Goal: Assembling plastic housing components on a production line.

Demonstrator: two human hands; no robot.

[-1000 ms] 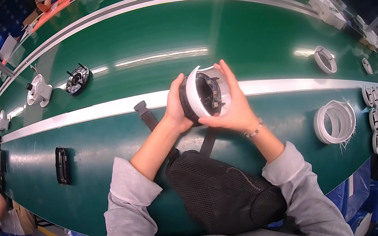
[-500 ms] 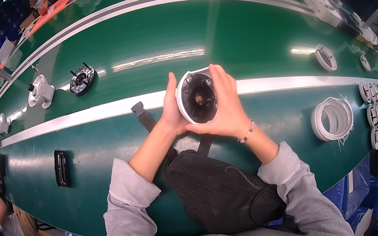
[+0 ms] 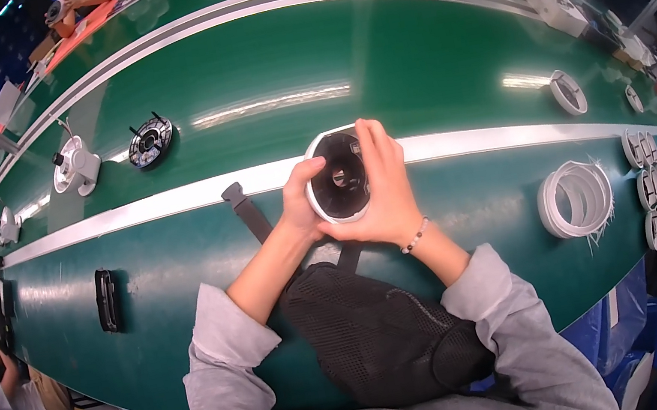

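As bench light streaks across the green worktop (image 3: 181, 256), a person in rolled grey sleeves holds a round housing (image 3: 341, 192) — white outside, black within — between two bare hands. The left hand (image 3: 296, 203) grips it from the left, thumb bent over the rim onto the dark face, its other fingers hidden behind. The right hand (image 3: 389, 186) clasps the opposite side, long fingers laid straight and close together up the right flank, thumb low near the bottom edge. The housing thus sits directly between the palms, touching both, neither hand nearer than the other; its open face is turned up toward the wearer, and its outline, foreshortened, runs longer from top to bottom than across. Behind it in the view passes a pale metal strip (image 3: 483, 143); nearer the body lies a black mesh bag (image 3: 380, 331). Well apart to the left is a narrow black part (image 3: 107, 301), and to the right — near a cluster of small white rings (image 3: 647, 191) — a looped white bundle (image 3: 550, 204).
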